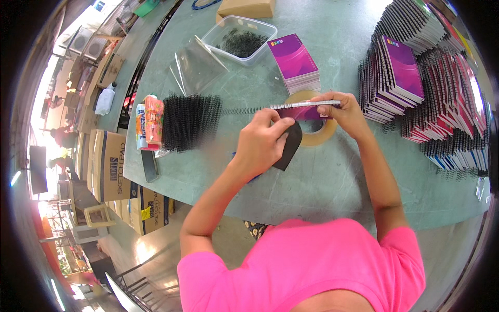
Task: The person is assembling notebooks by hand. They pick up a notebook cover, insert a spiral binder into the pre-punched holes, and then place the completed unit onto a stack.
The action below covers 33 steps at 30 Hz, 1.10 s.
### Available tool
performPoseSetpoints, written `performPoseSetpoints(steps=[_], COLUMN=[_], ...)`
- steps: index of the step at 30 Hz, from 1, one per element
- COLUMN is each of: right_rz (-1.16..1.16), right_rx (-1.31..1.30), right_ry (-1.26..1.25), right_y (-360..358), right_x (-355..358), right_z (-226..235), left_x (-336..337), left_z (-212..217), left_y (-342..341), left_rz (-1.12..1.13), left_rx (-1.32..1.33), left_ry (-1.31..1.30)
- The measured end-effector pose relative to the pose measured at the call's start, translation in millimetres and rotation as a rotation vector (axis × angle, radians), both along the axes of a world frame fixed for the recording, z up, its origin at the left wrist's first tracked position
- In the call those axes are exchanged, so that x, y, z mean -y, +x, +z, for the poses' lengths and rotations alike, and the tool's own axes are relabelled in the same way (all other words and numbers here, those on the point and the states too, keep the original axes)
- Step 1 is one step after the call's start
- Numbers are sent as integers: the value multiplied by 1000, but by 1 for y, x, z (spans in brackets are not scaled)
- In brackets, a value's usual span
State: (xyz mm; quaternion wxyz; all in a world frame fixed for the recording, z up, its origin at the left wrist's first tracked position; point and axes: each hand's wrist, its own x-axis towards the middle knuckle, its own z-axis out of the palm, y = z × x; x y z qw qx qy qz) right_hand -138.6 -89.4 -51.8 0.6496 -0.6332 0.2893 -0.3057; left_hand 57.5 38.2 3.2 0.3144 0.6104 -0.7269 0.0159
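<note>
My right hand (345, 113) grips the far end of a small purple-covered notebook (301, 113), which is held edge-up above the table. At its left end my left hand (262, 141) pinches a black spiral coil (241, 111). The coil's loose length sticks out to the left, and part of it sits along the notebook's punched edge. A dark, flat, flexible piece (292, 148) hangs beside my left fingers; whether they hold it I cannot tell. Partly hidden behind the notebook lies a wide yellowish tape roll (325, 136).
Many black coils (191, 122) are bunched at left, beside an orange-red packet (154, 119). A clear tub (239, 23) of black bits, a clear sheet (197, 67) and a stack of purple pads (295, 60) stand farther back. Bound notebooks (392, 78) are piled at right.
</note>
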Motion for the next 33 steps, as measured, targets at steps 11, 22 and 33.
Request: performPoseSetpoints(steps=[11,22,33], right_rz=[-7,21,41], right_rx=[105,77,82], right_ry=[41,24,55], right_y=[-7,-5,-7], right_x=[-6,-14,-20], right_z=[-9,-15,-20], left_x=[9,17,37], left_z=[14,-10,37], left_y=[-6,-30,-34], left_rz=[19,-100,118], left_rx=[-80,-106,-241], left_ry=[-197,66,-382])
